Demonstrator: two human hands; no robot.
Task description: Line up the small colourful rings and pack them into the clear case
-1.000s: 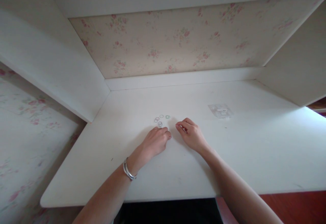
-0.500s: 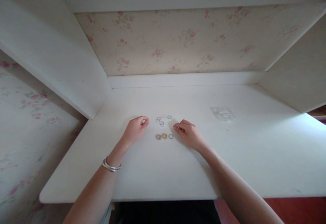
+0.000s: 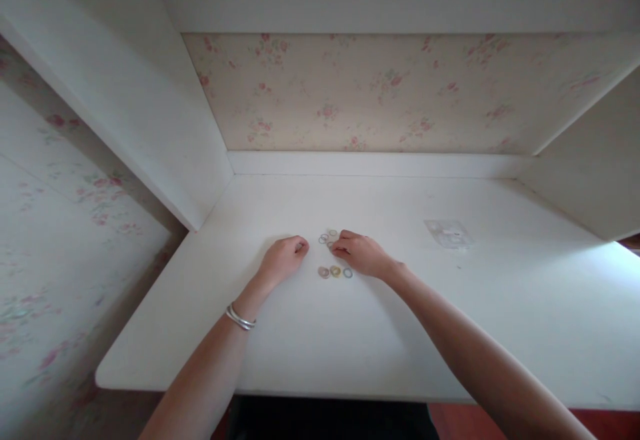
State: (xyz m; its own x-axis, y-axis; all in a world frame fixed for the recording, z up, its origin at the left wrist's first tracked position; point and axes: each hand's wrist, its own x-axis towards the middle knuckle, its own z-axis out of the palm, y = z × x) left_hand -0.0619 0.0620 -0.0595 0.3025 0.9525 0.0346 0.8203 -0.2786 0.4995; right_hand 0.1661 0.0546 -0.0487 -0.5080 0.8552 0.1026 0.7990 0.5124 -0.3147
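Observation:
Small thin rings lie in a loose group on the white desk. A linked-looking pair of silvery rings (image 3: pixel 323 239) and a single pale ring (image 3: pixel 333 232) show between my hands. My right hand (image 3: pixel 364 255) reaches over the group's right side, its fingertips pinched at a thin ring (image 3: pixel 330 245) that is partly covered. My left hand (image 3: pixel 283 259) rests on the desk left of the rings, fingers curled closed; whether anything is inside is hidden. Nearer me, a row holds a pinkish ring stack (image 3: pixel 323 272), a yellow ring stack (image 3: pixel 335 271) and a blue-grey ring (image 3: pixel 347 273).
A clear plastic bag (image 3: pixel 449 234) lies to the right on the white desk (image 3: pixel 320 347). White panels stand at both sides, and a floral-papered wall (image 3: pixel 365 93) rises behind. A silver bangle (image 3: pixel 241 318) is on my left wrist.
My right hand has moved left over the upper rings, covering the greenish one, and its fingertips have come to a ring. My left hand stays curled beside the group. The view has shifted slightly.

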